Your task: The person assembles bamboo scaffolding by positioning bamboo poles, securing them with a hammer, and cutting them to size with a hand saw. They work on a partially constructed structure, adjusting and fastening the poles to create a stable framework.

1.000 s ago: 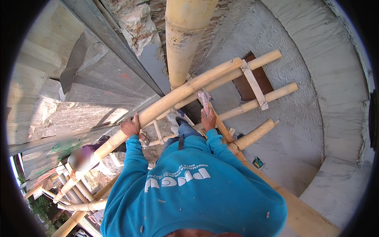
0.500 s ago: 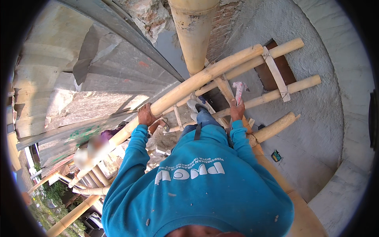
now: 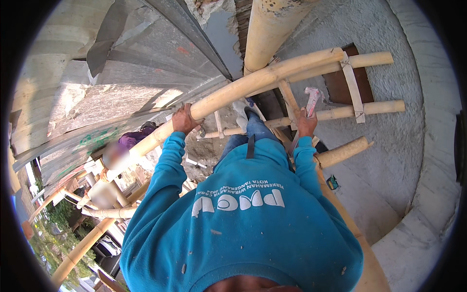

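Note:
My left hand (image 3: 185, 120) is wrapped around a long bamboo pole (image 3: 262, 74) that slants up to the right across the scaffold. In my right hand (image 3: 306, 123) is a claw hammer (image 3: 313, 97), its pinkish, stained head pointing up and away from me. The hammer stands over a lower bamboo rail (image 3: 335, 114) and beside a slanting wooden strip (image 3: 288, 97). My palm and fingers hide most of the handle.
A thick upright bamboo post (image 3: 270, 34) rises past the far side of the pole. Corrugated metal sheets (image 3: 155, 48) are on the left, a rough grey wall (image 3: 399, 146) on the right. A person in purple (image 3: 129, 140) is below at left, near more bamboo poles.
The view has shifted, and the scaffold sits farther right in it. My right hand has risen with the hammer, which now tilts more to the right. My left hand keeps hold of the pole.

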